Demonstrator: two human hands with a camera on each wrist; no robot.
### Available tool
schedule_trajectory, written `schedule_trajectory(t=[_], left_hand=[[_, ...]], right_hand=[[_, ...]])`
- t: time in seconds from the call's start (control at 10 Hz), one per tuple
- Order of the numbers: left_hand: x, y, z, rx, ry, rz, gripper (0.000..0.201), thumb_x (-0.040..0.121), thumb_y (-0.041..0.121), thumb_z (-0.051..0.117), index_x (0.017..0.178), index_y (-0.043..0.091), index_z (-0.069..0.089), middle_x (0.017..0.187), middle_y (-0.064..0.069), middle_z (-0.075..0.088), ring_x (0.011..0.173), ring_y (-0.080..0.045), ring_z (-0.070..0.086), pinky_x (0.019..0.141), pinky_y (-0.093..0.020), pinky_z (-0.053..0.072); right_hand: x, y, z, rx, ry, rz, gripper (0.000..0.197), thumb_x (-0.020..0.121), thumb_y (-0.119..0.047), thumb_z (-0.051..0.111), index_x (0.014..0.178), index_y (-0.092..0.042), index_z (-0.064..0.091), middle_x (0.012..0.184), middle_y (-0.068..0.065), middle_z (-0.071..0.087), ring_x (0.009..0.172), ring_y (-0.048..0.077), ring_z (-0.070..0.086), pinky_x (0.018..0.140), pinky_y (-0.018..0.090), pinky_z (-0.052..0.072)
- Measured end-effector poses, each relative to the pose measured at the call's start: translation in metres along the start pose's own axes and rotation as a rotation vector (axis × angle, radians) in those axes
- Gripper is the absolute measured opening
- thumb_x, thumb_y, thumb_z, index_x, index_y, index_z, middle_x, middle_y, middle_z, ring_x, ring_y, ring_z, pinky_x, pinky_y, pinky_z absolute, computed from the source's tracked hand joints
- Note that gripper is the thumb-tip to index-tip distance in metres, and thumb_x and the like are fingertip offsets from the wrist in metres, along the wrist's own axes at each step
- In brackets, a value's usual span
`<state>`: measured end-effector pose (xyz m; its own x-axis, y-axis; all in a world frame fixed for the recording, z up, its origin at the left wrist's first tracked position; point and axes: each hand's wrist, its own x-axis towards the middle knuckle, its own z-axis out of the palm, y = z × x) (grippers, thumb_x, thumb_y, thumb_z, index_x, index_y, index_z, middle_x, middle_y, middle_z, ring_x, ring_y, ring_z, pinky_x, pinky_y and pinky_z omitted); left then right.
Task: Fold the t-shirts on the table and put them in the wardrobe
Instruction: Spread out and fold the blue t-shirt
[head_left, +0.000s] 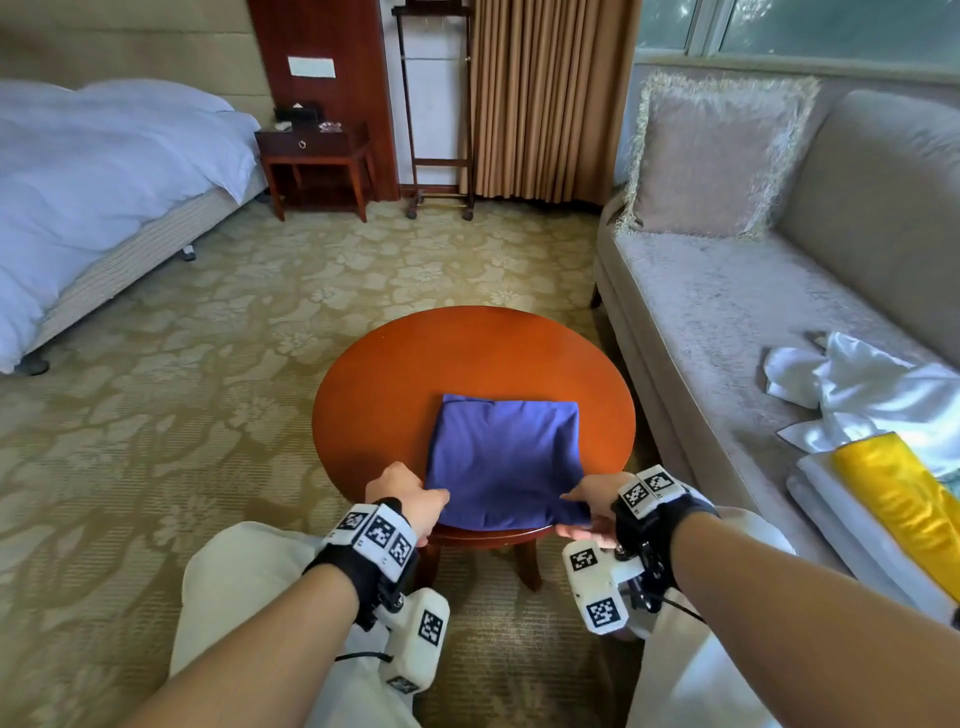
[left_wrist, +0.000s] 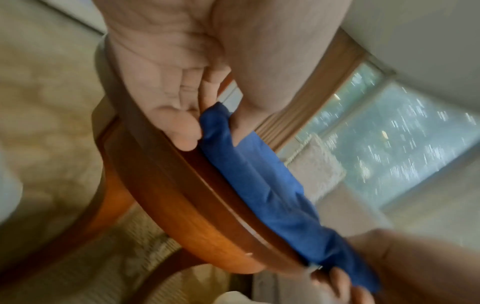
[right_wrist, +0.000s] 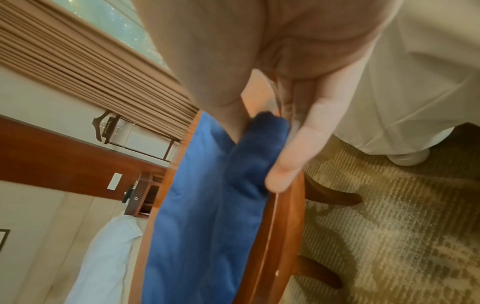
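A blue t-shirt (head_left: 503, 457), folded into a rough square, lies on the near half of a round wooden table (head_left: 415, 364). My left hand (head_left: 415, 499) pinches its near left corner between thumb and fingers. My right hand (head_left: 587, 512) pinches the near right corner at the table's rim. The left wrist view shows the blue t-shirt (left_wrist: 259, 181) along the table's edge (left_wrist: 182, 195), held in my left hand (left_wrist: 205, 123). In the right wrist view my right hand (right_wrist: 259, 131) clamps the blue t-shirt (right_wrist: 202, 226) with thumb above and fingers below. No wardrobe is in view.
A grey sofa (head_left: 727, 312) stands right of the table, with a fringed cushion (head_left: 717, 156) and white and yellow cloths (head_left: 883, 441) on its seat. A bed (head_left: 104, 182) is at the left, a nightstand (head_left: 317, 156) and a valet stand (head_left: 439, 104) at the back. Patterned carpet (head_left: 234, 338) surrounds the table.
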<state>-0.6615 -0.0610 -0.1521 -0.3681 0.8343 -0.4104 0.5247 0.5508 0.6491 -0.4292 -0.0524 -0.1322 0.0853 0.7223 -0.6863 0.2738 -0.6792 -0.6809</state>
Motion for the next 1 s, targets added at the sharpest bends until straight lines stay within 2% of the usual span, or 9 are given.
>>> schedule_trajectory(t=[0.1, 0.2, 0.3, 0.5, 0.6, 0.7, 0.8, 0.9, 1.0], left_hand=[[0.000, -0.003, -0.008, -0.322, -0.062, 0.048, 0.040, 0.081, 0.021, 0.077, 0.110, 0.020, 0.052, 0.085, -0.013, 0.067, 0.054, -0.023, 0.067, 0.045, -0.028, 0.050], [-0.004, -0.003, -0.019, -0.463, -0.169, 0.139, 0.042, 0.085, 0.018, 0.075, 0.118, 0.035, 0.056, 0.093, -0.006, 0.067, 0.063, -0.024, 0.067, 0.047, -0.029, 0.052], [-0.005, -0.003, -0.024, -0.550, -0.260, 0.168, 0.028, 0.086, 0.015, 0.074, 0.111, 0.027, 0.071, 0.106, -0.006, 0.071, 0.066, -0.024, 0.067, 0.051, -0.029, 0.052], [-0.007, 0.001, -0.030, -0.558, -0.355, 0.213, 0.045, 0.085, 0.007, 0.072, 0.121, 0.033, 0.065, 0.108, -0.005, 0.067, 0.071, -0.029, 0.067, 0.051, -0.030, 0.051], [-0.006, 0.003, -0.031, -0.568, -0.387, 0.191, 0.033, 0.087, 0.002, 0.067, 0.113, 0.021, 0.072, 0.106, -0.011, 0.069, 0.068, -0.029, 0.065, 0.049, -0.030, 0.051], [-0.005, 0.003, -0.029, -0.590, -0.391, 0.168, 0.017, 0.087, -0.001, 0.065, 0.100, 0.002, 0.075, 0.097, -0.019, 0.070, 0.066, -0.028, 0.065, 0.053, -0.032, 0.054], [0.001, -0.002, -0.029, -0.659, -0.427, 0.152, 0.022, 0.080, -0.012, 0.067, 0.101, -0.007, 0.071, 0.088, -0.023, 0.066, 0.078, -0.029, 0.068, 0.069, -0.035, 0.059], [0.005, -0.006, -0.031, -0.492, -0.443, 0.244, 0.046, 0.069, -0.023, 0.070, 0.109, 0.000, 0.069, 0.091, -0.022, 0.070, 0.087, -0.024, 0.070, 0.079, -0.028, 0.057], [0.008, -0.005, -0.033, -0.286, -0.340, 0.358, 0.045, 0.067, -0.017, 0.077, 0.099, 0.014, 0.073, 0.079, -0.009, 0.072, 0.076, -0.013, 0.067, 0.071, -0.015, 0.052]], right_hand=[[0.001, -0.005, -0.005, 0.069, -0.001, -0.014, 0.014, 0.092, -0.004, 0.057, 0.080, -0.011, 0.054, 0.083, 0.009, 0.062, 0.063, 0.017, 0.066, 0.046, 0.019, 0.051], [0.003, -0.007, -0.013, 0.177, 0.118, -0.080, 0.025, 0.079, 0.002, 0.067, 0.098, -0.007, 0.053, 0.108, 0.018, 0.056, 0.077, 0.026, 0.062, 0.049, 0.027, 0.055], [-0.007, -0.013, -0.014, 0.193, 0.246, -0.134, 0.055, 0.078, 0.008, 0.064, 0.119, -0.020, 0.040, 0.105, 0.020, 0.056, 0.068, 0.032, 0.063, 0.040, 0.029, 0.050], [-0.009, -0.018, -0.014, 0.349, 0.140, -0.238, 0.038, 0.085, 0.004, 0.063, 0.119, -0.012, 0.062, 0.112, 0.002, 0.069, 0.069, 0.008, 0.065, 0.066, 0.025, 0.054], [0.006, -0.014, -0.024, 0.189, -0.179, -0.403, 0.041, 0.073, 0.011, 0.071, 0.113, 0.005, 0.065, 0.110, -0.013, 0.071, 0.089, -0.020, 0.059, 0.083, 0.007, 0.045], [0.007, -0.014, -0.023, 0.102, 0.021, -0.408, 0.031, 0.078, 0.002, 0.070, 0.109, 0.002, 0.069, 0.104, 0.002, 0.069, 0.100, 0.015, 0.065, 0.072, 0.014, 0.052], [0.009, -0.011, -0.022, 0.316, 0.084, -0.303, 0.017, 0.083, -0.001, 0.067, 0.099, -0.007, 0.067, 0.098, 0.016, 0.065, 0.078, 0.024, 0.065, 0.057, 0.026, 0.056], [0.006, -0.008, -0.026, 0.148, -0.024, -0.420, 0.014, 0.080, -0.006, 0.073, 0.087, -0.018, 0.075, 0.116, 0.010, 0.067, 0.109, 0.015, 0.062, 0.094, 0.024, 0.046], [0.011, -0.005, -0.028, 0.048, 0.035, -0.397, 0.029, 0.064, 0.008, 0.078, 0.083, -0.015, 0.076, 0.103, 0.022, 0.070, 0.084, 0.019, 0.063, 0.075, 0.020, 0.051]])
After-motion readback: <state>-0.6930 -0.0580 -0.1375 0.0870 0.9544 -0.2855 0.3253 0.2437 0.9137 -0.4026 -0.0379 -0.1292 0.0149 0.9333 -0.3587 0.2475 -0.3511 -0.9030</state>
